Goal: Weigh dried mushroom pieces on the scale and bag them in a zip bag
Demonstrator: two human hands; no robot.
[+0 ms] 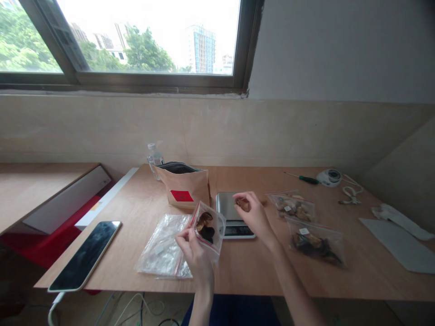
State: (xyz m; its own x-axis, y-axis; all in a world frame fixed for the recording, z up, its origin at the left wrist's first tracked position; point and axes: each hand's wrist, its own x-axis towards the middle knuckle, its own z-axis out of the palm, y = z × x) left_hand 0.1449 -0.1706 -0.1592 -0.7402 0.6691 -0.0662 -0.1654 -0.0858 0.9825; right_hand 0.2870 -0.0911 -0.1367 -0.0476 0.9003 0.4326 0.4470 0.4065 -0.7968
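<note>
My left hand (pixel 193 246) pinches the edge of a small clear zip bag (pixel 217 222) with a red seal strip. Inside it show dark, brown-and-black dried pieces (pixel 205 227). In the fingers of my right hand (pixel 253 213) is a brown dried piece (pixel 242 204), partly covered by them; its exact kind is unclear. That hand is above the right part of a kitchen scale (pixel 224 206), whose display lies at the front. Under and left of the held bag lies a stack of clear zip bags (pixel 159 249).
Behind stands an open brown paper pouch (pixel 186 183) beside a water bottle (pixel 152 154). Two filled zip bags (pixel 299 210) (pixel 316 244) lie to the right. Also around are a phone (pixel 84 256), a screwdriver (pixel 307 179), a white camera (pixel 329 178) and a grey sheet (pixel 397 244).
</note>
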